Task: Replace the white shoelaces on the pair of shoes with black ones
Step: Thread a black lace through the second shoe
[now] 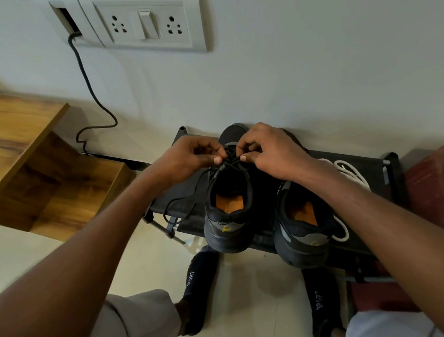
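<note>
shoes (263,218): black, upright, side by side | white laces (350,173): loose beside

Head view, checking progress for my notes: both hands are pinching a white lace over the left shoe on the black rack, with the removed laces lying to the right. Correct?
Not quite. In the head view the left hand and right hand pinch a black lace, not white, over the left shoe on the black rack. The white laces lie right.

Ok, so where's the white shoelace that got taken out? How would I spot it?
Find the low black rack standing against the wall, with two dark shoes on top. The white shoelace lies loose on the rack beside the right shoe, partly hidden behind the person's right forearm. It is the only white, ropy thing there; the lace in both hands is black.
</note>
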Tool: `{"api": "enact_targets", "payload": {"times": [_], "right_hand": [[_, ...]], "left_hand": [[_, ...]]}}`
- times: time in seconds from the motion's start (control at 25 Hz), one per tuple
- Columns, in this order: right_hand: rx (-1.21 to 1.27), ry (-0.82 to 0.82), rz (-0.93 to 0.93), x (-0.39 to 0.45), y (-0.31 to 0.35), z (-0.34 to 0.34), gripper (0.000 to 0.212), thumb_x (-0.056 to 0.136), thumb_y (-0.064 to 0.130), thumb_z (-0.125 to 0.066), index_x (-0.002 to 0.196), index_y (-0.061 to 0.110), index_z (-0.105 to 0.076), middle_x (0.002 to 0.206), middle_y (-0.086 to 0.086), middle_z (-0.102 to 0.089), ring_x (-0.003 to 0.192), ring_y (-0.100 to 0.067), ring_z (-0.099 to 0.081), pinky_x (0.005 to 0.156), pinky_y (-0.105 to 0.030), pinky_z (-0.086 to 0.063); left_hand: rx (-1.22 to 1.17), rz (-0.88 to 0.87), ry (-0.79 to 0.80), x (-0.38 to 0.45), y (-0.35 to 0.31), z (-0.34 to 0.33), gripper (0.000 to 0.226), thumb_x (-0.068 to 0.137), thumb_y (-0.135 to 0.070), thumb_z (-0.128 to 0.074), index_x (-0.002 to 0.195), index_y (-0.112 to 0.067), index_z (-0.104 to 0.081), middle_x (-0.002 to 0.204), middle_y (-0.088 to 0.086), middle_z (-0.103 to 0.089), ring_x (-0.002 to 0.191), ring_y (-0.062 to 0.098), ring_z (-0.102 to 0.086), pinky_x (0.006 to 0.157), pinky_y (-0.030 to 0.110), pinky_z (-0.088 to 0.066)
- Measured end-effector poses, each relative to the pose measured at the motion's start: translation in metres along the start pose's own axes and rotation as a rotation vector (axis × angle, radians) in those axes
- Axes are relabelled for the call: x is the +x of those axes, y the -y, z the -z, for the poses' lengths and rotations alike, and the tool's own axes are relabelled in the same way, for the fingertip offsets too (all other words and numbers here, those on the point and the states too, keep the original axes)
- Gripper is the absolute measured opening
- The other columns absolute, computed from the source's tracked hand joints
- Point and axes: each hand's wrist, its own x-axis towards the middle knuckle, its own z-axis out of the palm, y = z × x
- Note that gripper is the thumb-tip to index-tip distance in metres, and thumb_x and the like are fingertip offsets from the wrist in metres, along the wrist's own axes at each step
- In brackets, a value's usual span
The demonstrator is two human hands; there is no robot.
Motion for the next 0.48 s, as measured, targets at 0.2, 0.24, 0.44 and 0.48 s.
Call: {"api": "enact_targets", "payload": {"times": [0.2,0.24,0.44,0.48], "right_hand": [[0.091,0.016,0.003,0.0,0.009,-0.007,0.019,0.102,0.019,-0.065,0.09,0.033,-0.064,0.113,0.007,-0.051,0.102,-0.015,-0.058,0.096,-0.037,-0.049],[0.095,0.002,0.01,-0.001,0.01,-0.006,0.018,0.102,0.019,-0.064,0.091,0.033,-0.064,0.112,0.007,-0.052,0.099,-0.012,-0.058,0.093,-0.034,-0.048],[0.087,0.008,-0.058,-0.004,0.003,0.007,0.01,0.098,0.013,-0.072,0.099,0.023,-0.074,0.11,0.008,-0.06,0.096,-0.007,-0.063,0.073,-0.011,-0.04],[0.079,0.03,-0.058,-0.005,0.002,0.007,0.011,0.094,0.014,-0.076,0.096,0.024,-0.075,0.111,0.009,-0.06,0.101,-0.009,-0.064,0.076,-0.014,-0.042]], "left_hand": [[-0.032,0.028,-0.028,0.002,0.006,-0.005,0.01,0.096,-0.006,-0.072,0.105,-0.004,-0.075,0.091,0.018,-0.07,0.085,0.018,-0.064,0.083,0.033,-0.053],[-0.026,0.032,-0.028,0.002,0.005,-0.007,0.009,0.097,-0.006,-0.071,0.104,-0.004,-0.075,0.087,0.011,-0.069,0.081,0.013,-0.062,0.079,0.026,-0.052],[0.155,0.053,-0.07,0.009,-0.007,-0.013,0.01,0.1,-0.015,-0.066,0.093,-0.019,-0.072,0.102,0.001,-0.064,0.091,0.01,-0.064,0.084,0.024,-0.048],[0.198,0.036,-0.075,0.01,-0.011,-0.014,0.012,0.1,-0.015,-0.066,0.091,-0.021,-0.071,0.103,0.0,-0.062,0.091,0.011,-0.063,0.085,0.024,-0.048]]}}
